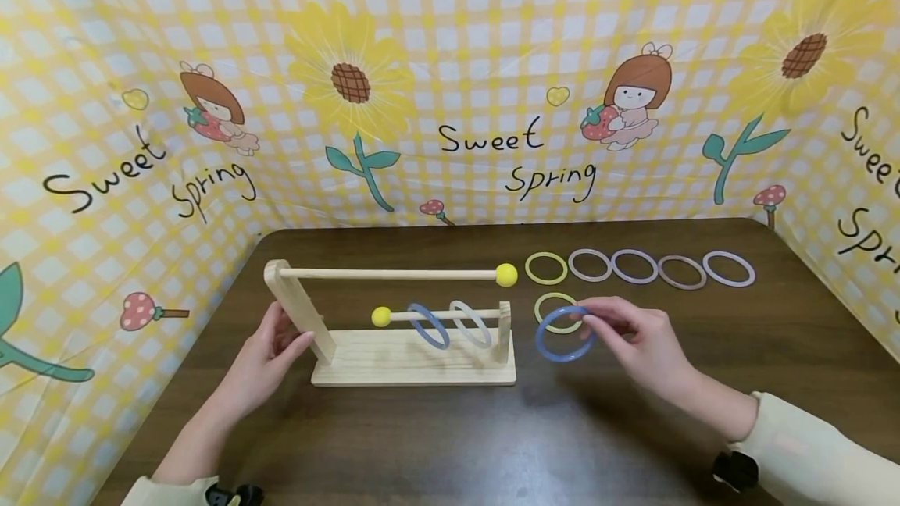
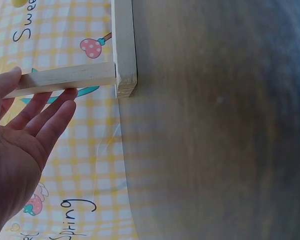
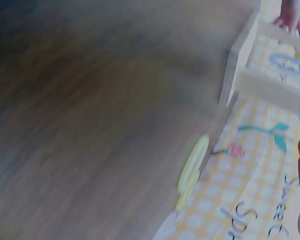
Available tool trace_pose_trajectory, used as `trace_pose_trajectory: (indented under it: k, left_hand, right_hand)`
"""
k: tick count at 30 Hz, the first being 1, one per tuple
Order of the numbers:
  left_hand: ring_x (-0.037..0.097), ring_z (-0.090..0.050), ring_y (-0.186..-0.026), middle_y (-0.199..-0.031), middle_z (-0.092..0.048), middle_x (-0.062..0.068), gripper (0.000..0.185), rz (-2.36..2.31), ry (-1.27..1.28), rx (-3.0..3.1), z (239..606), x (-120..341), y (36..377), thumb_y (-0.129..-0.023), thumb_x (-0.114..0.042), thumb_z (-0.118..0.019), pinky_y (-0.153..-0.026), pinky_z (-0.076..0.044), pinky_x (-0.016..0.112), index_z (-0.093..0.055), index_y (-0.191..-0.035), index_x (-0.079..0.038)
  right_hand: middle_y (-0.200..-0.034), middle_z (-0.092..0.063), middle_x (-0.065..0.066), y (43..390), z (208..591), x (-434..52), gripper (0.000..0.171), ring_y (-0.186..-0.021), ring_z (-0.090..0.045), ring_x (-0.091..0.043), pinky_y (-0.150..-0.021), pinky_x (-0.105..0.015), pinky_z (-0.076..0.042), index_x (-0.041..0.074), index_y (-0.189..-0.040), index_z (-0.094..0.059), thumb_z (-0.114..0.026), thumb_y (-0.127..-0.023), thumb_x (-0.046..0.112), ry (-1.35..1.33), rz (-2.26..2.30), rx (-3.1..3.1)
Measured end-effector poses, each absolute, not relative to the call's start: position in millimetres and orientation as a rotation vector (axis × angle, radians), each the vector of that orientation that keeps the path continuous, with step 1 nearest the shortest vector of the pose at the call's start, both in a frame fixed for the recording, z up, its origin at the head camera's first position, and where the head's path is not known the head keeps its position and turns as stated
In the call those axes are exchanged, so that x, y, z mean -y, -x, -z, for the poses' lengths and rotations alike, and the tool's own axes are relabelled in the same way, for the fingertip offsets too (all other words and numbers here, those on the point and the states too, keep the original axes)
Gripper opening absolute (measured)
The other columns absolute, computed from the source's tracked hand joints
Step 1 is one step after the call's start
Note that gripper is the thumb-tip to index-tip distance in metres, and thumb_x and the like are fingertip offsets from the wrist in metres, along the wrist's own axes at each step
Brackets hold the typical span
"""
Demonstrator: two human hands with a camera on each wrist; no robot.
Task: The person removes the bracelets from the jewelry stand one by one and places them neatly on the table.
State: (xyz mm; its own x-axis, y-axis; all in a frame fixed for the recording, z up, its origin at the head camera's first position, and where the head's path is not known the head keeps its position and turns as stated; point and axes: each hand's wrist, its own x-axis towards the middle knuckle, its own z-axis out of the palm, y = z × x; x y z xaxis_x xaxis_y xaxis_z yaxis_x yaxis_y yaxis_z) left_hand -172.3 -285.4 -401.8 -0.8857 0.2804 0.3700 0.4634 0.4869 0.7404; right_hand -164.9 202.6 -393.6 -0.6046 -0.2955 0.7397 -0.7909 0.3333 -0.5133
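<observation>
In the head view my left hand [image 1: 256, 361] grips the left upright of a wooden stand [image 1: 415, 372], thumb on one side and fingers on the other. The left wrist view shows that upright [image 2: 74, 76] between thumb and fingertips. My right hand [image 1: 650, 346] pinches a translucent blue ring [image 1: 565, 358] by its upper right edge, off the stand's right end. Another blue ring [image 1: 441, 345] and a whitish ring [image 1: 485, 343] hang on the stand's lower rod. The upper rod [image 1: 394, 275], tipped with a yellow ball [image 1: 506, 275], carries no ring.
A yellow-green ring [image 1: 555, 295] lies on the dark wooden table [image 1: 450, 443], partly behind the held ring. Farther back, a row holds a yellow ring [image 1: 546, 282] and several pale purple and pinkish rings [image 1: 634, 281]. A patterned cloth [image 1: 450, 84] walls the table's back and sides.
</observation>
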Motion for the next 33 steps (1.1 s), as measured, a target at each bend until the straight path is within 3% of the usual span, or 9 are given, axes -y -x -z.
trace_pose_trajectory:
  k: [12, 20, 26, 33]
  left_hand:
    - [-0.004, -0.054, -0.107, -0.120, -0.059, 0.029, 0.048, 1.357, 0.633, 2.524, 402.9, 285.4, 171.8, -0.096, 0.004, -0.055, -0.084, -0.045, 0.010, -0.032, -0.138, 0.002]
    - [-0.003, -0.054, -0.107, -0.121, -0.058, 0.029, 0.050, 1.367, 0.645, 2.523, 403.0, 285.6, 173.1, -0.097, 0.005, -0.055, -0.085, -0.045, 0.011, -0.031, -0.140, 0.001]
    - [-0.001, -0.056, -0.106, -0.121, -0.059, 0.028, 0.050, 1.355, 0.641, 2.527, 402.8, 285.6, 173.0, -0.097, 0.004, -0.055, -0.084, -0.046, 0.011, -0.031, -0.140, 0.001]
    - [-0.001, -0.056, -0.106, -0.121, -0.059, 0.027, 0.051, 1.343, 0.632, 2.537, 402.4, 285.7, 172.5, -0.097, 0.003, -0.056, -0.083, -0.046, 0.011, -0.031, -0.141, -0.001]
  right_hand:
    - [-0.082, -0.072, -0.007, 197.4, 400.9, -246.4, 0.043, -0.062, -0.067, -0.012, -0.058, -0.012, -0.050, -0.003, -0.103, -0.069, -0.070, -0.068, -0.028, -0.922, -0.963, 2.154]
    - [-0.082, -0.071, -0.011, 218.6, 405.5, -269.6, 0.028, -0.059, -0.065, -0.014, -0.054, -0.012, -0.046, -0.003, -0.101, -0.067, -0.069, -0.078, -0.019, -0.824, -0.868, 2.336]
    - [-0.075, -0.069, -0.008, 234.4, 408.2, -280.8, 0.021, -0.056, -0.061, -0.009, -0.051, -0.014, -0.044, -0.003, -0.098, -0.067, -0.070, -0.081, -0.014, -0.845, -0.794, 2.407]
    - [-0.081, -0.071, -0.009, 248.7, 409.4, -287.5, 0.017, -0.058, -0.062, -0.008, -0.057, -0.024, -0.051, -0.007, -0.101, -0.067, -0.069, -0.085, -0.010, -0.880, -0.794, 2.543]
